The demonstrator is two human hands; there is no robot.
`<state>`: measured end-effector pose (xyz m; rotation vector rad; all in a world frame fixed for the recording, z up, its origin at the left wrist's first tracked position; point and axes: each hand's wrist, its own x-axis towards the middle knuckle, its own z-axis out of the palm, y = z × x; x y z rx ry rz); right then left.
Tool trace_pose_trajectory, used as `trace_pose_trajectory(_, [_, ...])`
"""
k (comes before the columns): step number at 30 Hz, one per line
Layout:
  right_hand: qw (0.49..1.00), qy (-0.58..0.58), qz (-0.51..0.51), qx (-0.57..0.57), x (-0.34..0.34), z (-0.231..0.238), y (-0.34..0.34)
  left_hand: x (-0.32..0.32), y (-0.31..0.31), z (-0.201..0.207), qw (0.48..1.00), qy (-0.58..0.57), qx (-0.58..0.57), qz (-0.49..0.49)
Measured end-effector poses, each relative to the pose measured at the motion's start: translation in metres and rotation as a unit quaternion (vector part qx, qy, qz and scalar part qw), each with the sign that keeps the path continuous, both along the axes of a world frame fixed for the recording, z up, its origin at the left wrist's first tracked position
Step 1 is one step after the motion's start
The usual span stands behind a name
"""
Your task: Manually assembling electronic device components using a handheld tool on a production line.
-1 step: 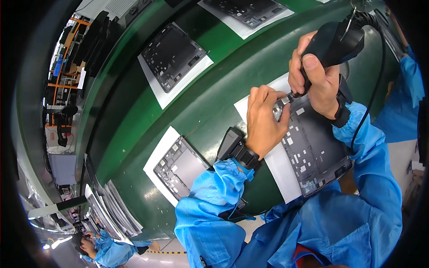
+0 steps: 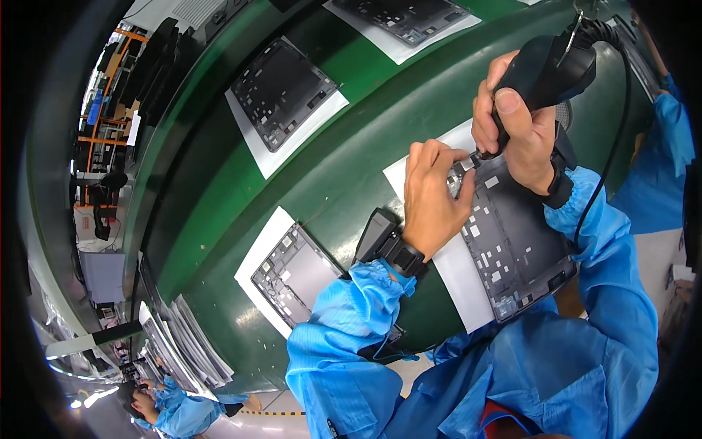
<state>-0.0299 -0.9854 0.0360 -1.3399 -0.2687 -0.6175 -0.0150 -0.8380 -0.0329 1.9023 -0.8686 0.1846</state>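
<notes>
Two hands drive a screw into a dark panel on a green belt.

The right hand (image 2: 523,128) is wrapped tight around a black corded driver (image 2: 545,69), its tip down at the far edge of the panel (image 2: 512,249), which lies on a white sheet (image 2: 457,274) just in front of the person. The left hand (image 2: 431,194) rests on that edge – fingers (image 2: 439,157) pinched close by the tip, though what they hold is hidden. Likely risk: a tilted driver could slip off the screw and scratch the panel or nick a fingertip. More panels lie left and far.
</notes>
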Motion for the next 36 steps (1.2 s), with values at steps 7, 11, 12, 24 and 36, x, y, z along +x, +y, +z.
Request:
trace_pose_trajectory(7, [1.0, 0.0, 0.0, -0.002, 0.001, -0.001, 0.001, 0.001, 0.0, 0.0, 1.0, 0.007, 0.002, 0.0])
trace_pose_trajectory(11, [0.998, -0.008, 0.022, -0.063, 0.001, -0.006, -0.008, 0.0, 0.0, 0.001, 1.0, 0.006, -0.001, 0.0])
trace_pose_trajectory(12, [0.998, -0.008, 0.024, -0.062, 0.001, -0.006, -0.008, 0.0, 0.0, 0.001, 1.0, 0.008, -0.002, -0.001])
trace_pose_trajectory(24, [0.998, -0.013, 0.026, -0.064, 0.0, -0.007, -0.007, 0.0, 0.0, 0.001, 1.0, -0.003, -0.006, -0.004])
trace_pose_trajectory(36, [0.997, -0.015, 0.022, -0.073, -0.001, -0.007, -0.004, 0.0, 0.0, 0.002, 1.0, -0.008, -0.01, -0.002])
